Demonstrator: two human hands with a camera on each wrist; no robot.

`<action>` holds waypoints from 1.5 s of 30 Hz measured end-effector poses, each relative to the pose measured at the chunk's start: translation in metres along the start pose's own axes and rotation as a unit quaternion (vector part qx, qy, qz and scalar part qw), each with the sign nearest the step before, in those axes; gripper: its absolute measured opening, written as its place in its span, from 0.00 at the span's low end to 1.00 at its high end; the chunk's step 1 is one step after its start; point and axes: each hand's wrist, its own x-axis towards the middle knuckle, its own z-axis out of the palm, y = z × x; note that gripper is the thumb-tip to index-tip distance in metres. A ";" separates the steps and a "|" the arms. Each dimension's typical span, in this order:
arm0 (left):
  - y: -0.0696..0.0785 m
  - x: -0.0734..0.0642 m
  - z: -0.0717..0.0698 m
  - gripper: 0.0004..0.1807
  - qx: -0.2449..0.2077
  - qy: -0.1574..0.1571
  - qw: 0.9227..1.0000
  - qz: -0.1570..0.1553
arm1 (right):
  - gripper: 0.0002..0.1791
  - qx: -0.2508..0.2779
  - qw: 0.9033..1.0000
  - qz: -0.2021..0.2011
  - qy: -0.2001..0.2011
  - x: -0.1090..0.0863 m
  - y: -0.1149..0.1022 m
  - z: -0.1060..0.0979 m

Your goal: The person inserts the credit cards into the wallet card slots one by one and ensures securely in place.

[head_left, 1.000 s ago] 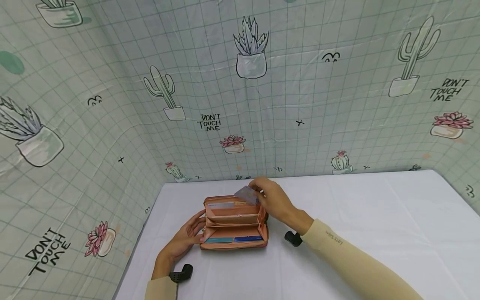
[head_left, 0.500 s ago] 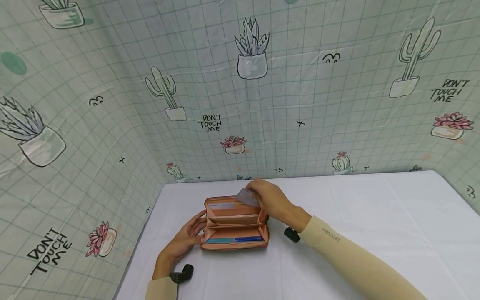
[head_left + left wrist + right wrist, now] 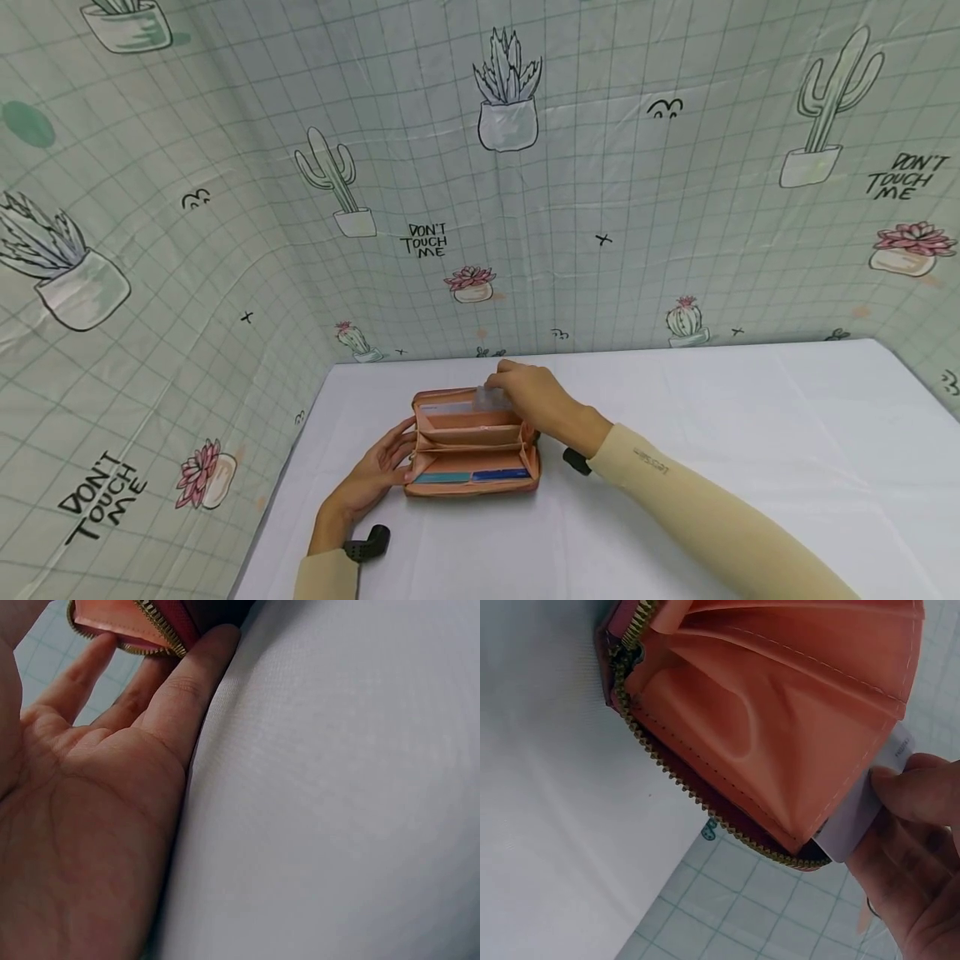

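An orange zip wallet (image 3: 468,491) lies spread open on the white table, its pleated compartments facing up. Blue and teal cards (image 3: 450,478) sit in the front slots. At the wallet's left end, my left hand (image 3: 367,479) rests with extended fingers touching it; the left wrist view shows these fingers (image 3: 184,697) beside the brass zip (image 3: 161,622). My right hand (image 3: 543,398) pinches a pale grey card (image 3: 855,817) between thumb and fingers at the back right. The card's lower part is hidden behind the orange lining (image 3: 802,750).
A whitish card (image 3: 446,408) shows in the back left slot. The white tabletop (image 3: 712,442) reaches out to the right. Behind and to the left hangs a gridded cloth (image 3: 585,183) printed with cacti. Black wrist cameras (image 3: 367,543) are worn on both wrists.
The right hand has moved slightly left and down, and the grey card has straightened and sunk lower at the wallet's back. The left hand keeps its place on the wallet.
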 end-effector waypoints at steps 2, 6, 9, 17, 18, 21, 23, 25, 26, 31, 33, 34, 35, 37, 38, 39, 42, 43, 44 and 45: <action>0.000 0.001 0.000 0.53 0.001 0.001 1.000 -0.001 | 0.14 -0.004 1.000 0.001 -0.007 0.001 0.000 0.000; 0.000 0.001 0.001 0.53 0.002 0.004 1.000 -0.002 | 0.15 -0.009 1.000 0.005 -0.019 0.003 -0.001 -0.002; -0.001 0.001 0.001 0.54 0.002 0.006 1.000 -0.001 | 0.15 -0.012 1.000 0.003 -0.024 0.004 -0.001 -0.003; -0.002 -0.001 0.001 0.53 0.007 0.008 1.000 0.000 | 0.13 -0.013 0.999 -0.011 -0.031 0.007 0.000 -0.002; -0.002 -0.001 0.001 0.53 0.007 0.008 1.000 0.001 | 0.12 -0.012 0.999 -0.011 -0.032 0.007 0.000 -0.002; -0.002 -0.001 0.001 0.53 0.008 0.006 1.000 0.004 | 0.12 -0.012 0.999 -0.014 -0.035 0.007 0.000 -0.003; -0.003 -0.001 0.001 0.52 0.008 0.004 1.000 0.006 | 0.12 -0.014 0.999 -0.018 -0.035 0.007 0.000 -0.004; -0.003 -0.001 0.000 0.53 0.007 0.001 1.000 0.007 | 0.12 -0.017 0.999 -0.022 -0.035 0.007 0.000 -0.004; -0.003 -0.001 0.000 0.53 0.006 0.000 1.000 0.008 | 0.12 -0.019 0.999 -0.023 -0.036 0.008 -0.001 -0.004; -0.003 -0.001 0.000 0.53 0.004 0.002 1.000 0.007 | 0.11 -0.023 0.999 -0.023 -0.040 0.009 -0.001 -0.005; -0.003 -0.001 0.000 0.53 0.005 0.004 1.000 0.006 | 0.11 -0.025 0.999 -0.025 -0.040 0.009 0.000 -0.005; -0.003 -0.001 0.000 0.53 0.004 0.003 1.000 0.006 | 0.11 -0.022 0.999 -0.023 -0.042 0.010 0.000 -0.005; -0.003 0.000 0.000 0.53 0.004 0.004 1.000 0.005 | 0.11 -0.021 0.999 -0.023 -0.043 0.010 0.000 -0.006; -0.003 0.000 -0.001 0.53 0.002 0.001 1.000 0.005 | 0.11 -0.019 0.998 -0.026 -0.044 0.011 0.001 -0.006; -0.003 0.000 -0.001 0.52 0.002 0.000 1.000 0.006 | 0.11 -0.020 0.998 -0.029 -0.045 0.011 0.002 -0.006; -0.003 0.000 -0.002 0.52 0.002 -0.002 1.000 0.007 | 0.11 -0.020 0.998 -0.032 -0.045 0.012 0.002 -0.006; -0.004 0.000 -0.003 0.51 0.001 -0.007 1.000 0.009 | 0.12 -0.018 0.998 -0.042 -0.048 0.013 0.005 -0.006; -0.004 0.001 -0.003 0.51 0.001 -0.008 1.000 0.010 | 0.12 -0.018 0.998 -0.045 -0.049 0.014 0.006 -0.006; -0.004 0.001 -0.004 0.51 0.000 -0.009 1.000 0.010 | 0.12 -0.017 0.997 -0.047 -0.051 0.014 0.007 -0.006; -0.004 0.001 -0.004 0.51 0.000 -0.009 1.000 0.010 | 0.12 -0.017 0.997 -0.048 -0.053 0.014 0.008 -0.006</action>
